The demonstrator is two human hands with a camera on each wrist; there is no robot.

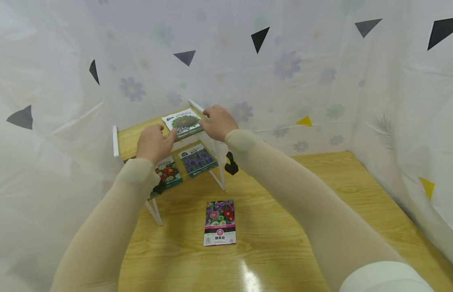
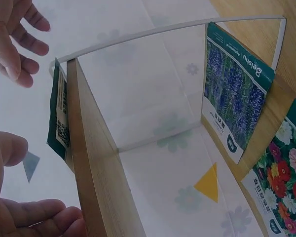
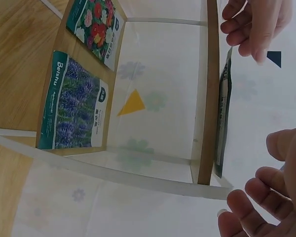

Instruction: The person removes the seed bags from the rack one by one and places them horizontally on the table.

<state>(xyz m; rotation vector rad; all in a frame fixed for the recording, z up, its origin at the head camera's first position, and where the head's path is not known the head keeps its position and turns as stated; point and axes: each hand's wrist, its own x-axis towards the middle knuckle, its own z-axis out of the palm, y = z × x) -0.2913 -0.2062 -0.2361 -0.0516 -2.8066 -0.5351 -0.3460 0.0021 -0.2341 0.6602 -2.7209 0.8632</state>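
Observation:
A white-and-green seed packet (image 1: 184, 121) with a round green plant picture lies on the upper board (image 1: 139, 132) of a small two-tier rack, towards its right end. On its left is my left hand (image 1: 154, 144), fingers loosely bent and thumb apart; whether its fingertips (image 2: 64, 217) touch the board I cannot tell. Beside the packet's right edge hovers my right hand (image 1: 220, 122), fingers relaxed with a gap to the packet in the right wrist view. Neither hand grips anything. The lower board holds a purple-flower packet (image 1: 198, 160) and a red-and-white-flower packet (image 1: 169, 173), partly behind my left wrist.
Another seed packet (image 1: 220, 223), with pink and purple daisies, lies flat on the wooden table (image 1: 285, 239) in front of the rack. White rack legs (image 1: 218, 180) stand on the table. A patterned plastic sheet (image 1: 226, 73) hangs behind and at both sides.

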